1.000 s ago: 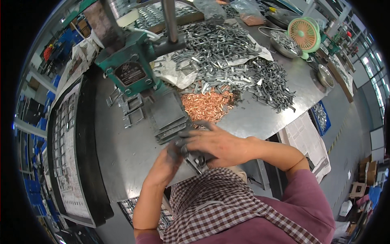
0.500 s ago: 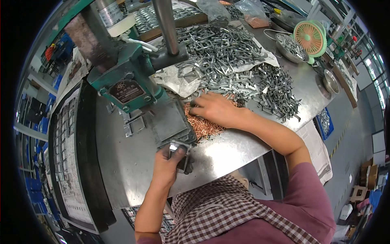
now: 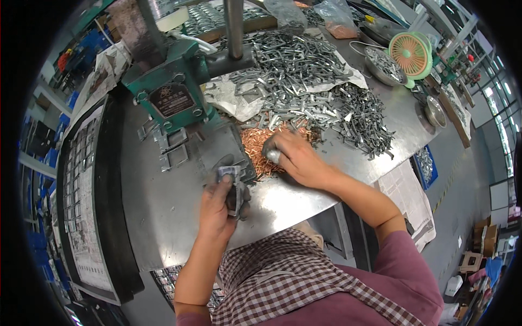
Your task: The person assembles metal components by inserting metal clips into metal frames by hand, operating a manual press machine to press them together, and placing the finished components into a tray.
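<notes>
My left hand [image 3: 216, 204] is closed around a small rectangular metal frame [image 3: 237, 194] just in front of the press. Dark smudges cover its fingertips, and motion blurs them slightly. At the near right edge of a heap of small copper-coloured pins [image 3: 254, 144], my right hand [image 3: 299, 157] has its fingers curled together. Whatever is in those fingers, if anything, cannot be made out. A greyish cover or smudge shows on one fingertip. The green hand press [image 3: 175, 98] stands behind my left hand, over a flat steel block [image 3: 220, 146]. More metal frames [image 3: 175, 154] lie left of that block.
Behind the pins spreads a large pile of grey metal strips [image 3: 293, 60], partly on paper. A black-edged tray [image 3: 103, 201] of frames stands at the left. Toward the far right are a metal bowl [image 3: 399, 80] and a green-and-orange fan [image 3: 409, 54]. The steel table's near edge faces me.
My right hand has drawn back toward me and turned, its fingers now curled at the pins' near side. The left hand, still holding the frame, has shifted slightly. The whole view has moved a little.
</notes>
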Tool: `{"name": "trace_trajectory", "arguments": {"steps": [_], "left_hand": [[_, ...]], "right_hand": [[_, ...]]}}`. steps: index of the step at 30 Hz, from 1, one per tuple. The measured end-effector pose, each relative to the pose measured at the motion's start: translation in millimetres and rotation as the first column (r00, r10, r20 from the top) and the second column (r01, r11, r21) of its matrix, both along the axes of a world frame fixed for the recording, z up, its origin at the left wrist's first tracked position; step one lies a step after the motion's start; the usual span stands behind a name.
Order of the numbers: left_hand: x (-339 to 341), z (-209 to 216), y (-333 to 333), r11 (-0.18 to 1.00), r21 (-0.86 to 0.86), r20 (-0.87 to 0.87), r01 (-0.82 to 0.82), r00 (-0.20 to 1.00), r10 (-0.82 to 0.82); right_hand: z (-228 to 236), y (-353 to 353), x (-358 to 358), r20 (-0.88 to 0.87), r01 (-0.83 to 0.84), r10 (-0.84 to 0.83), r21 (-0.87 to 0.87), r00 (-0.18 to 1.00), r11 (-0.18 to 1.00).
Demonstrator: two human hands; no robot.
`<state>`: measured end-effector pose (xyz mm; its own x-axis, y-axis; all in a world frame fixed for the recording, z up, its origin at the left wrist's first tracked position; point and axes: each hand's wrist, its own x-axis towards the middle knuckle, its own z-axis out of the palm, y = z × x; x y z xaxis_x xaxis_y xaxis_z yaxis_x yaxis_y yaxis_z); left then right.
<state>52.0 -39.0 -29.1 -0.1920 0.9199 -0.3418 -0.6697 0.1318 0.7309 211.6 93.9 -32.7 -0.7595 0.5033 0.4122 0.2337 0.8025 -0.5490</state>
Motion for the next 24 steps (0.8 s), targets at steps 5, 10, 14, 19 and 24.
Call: {"name": "trace_trajectory", "arguments": {"steps": [5, 10, 14, 19, 24], "left_hand": [[15, -3, 0, 0.996, 0.076, 0.043, -0.047, 0.998, 0.043], [16, 0, -1, 0.993, 0.092, 0.044, -0.080, 0.996, 0.076], [12, -2, 0, 0.990, 0.106, 0.065, -0.090, 0.994, 0.084], [19, -2, 5, 0.958, 0.171, -0.112, -0.229, 0.962, 0.250], [-24, 25, 15, 0.973, 0.172, -0.982, 0.156, -0.049, 0.182]], "right_hand": [[4, -45, -11, -0.129, -0.100, 0.046, -0.456, 0.991, 0.884], [6, -49, -19, -0.140, -0.044, -0.011, -0.382, 0.990, 0.923], [10, -47, -21, -0.086, -0.020, -0.012, -0.362, 0.996, 0.932], [9, -49, -27, -0.169, -0.003, -0.025, -0.164, 0.985, 0.986], [19, -16, -19, -0.157, -0.040, 0.053, 0.085, 0.986, 0.996]]}}
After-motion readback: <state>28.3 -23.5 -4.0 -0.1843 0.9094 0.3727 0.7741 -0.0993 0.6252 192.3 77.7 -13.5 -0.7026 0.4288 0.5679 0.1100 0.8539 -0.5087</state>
